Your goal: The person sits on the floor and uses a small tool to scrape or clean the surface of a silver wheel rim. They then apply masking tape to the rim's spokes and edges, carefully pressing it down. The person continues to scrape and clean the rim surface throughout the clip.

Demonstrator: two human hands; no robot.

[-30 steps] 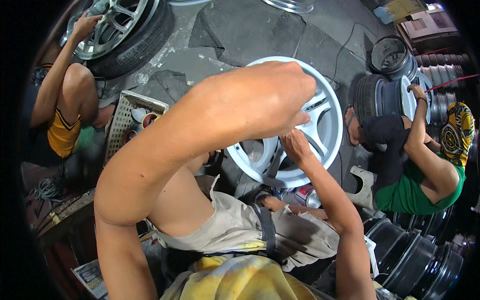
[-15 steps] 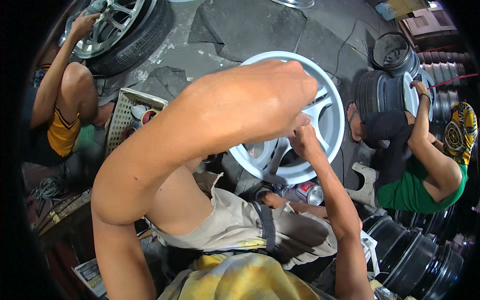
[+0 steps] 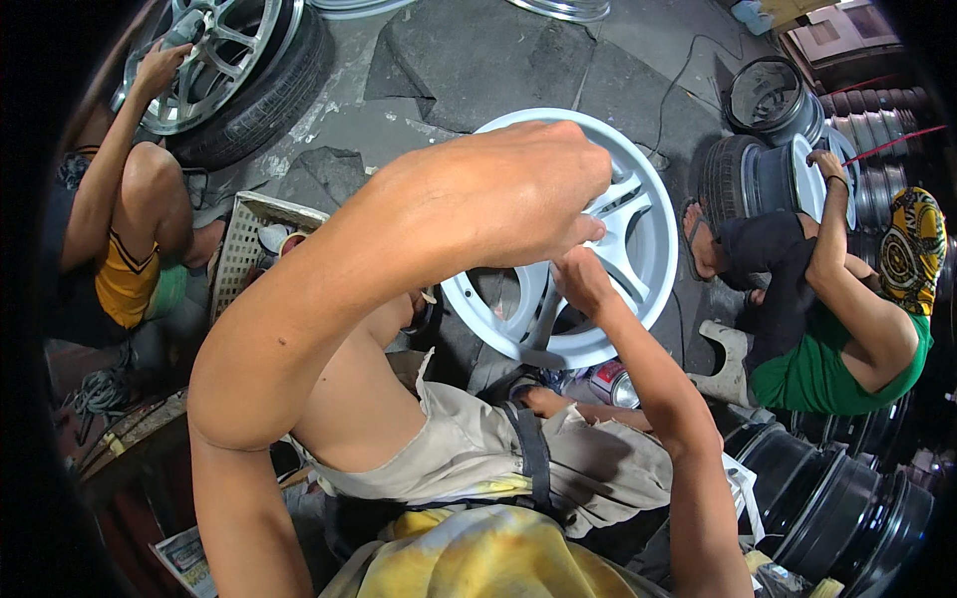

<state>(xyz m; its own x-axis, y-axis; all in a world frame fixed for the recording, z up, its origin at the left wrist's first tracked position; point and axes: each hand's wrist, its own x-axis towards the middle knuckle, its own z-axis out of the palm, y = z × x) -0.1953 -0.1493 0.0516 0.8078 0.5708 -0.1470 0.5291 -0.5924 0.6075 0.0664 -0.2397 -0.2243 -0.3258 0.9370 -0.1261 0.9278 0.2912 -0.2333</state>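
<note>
Both hands in close now, over the white wheel (image 3: 659,242) that sits right in front of me, just past my knees! My left hand (image 3: 548,184) is back-up across the spokes, fingers bent under out of sight, thumb poking out; my right hand (image 3: 583,277) is curled in tight just below that thumb, knuckles bunched. Whether either one grips a spoke or some small thing, I can't tell, because my own left arm and the backs of my hands block the view

And here's the danger: lean too hard off centre and the wheel could rock or slide, for I see nothing clamping it. Tip it my way and that near edge might come down on my foot (image 3: 543,402) or bump the can (image 3: 612,385) close beside it. Those gaps between the spokes are a worry too: one slip of the right hand and my knuckles could scrape an edge. Worst of all, that big left forearm hides part of the rim, so a knock there could go unseen
</note>
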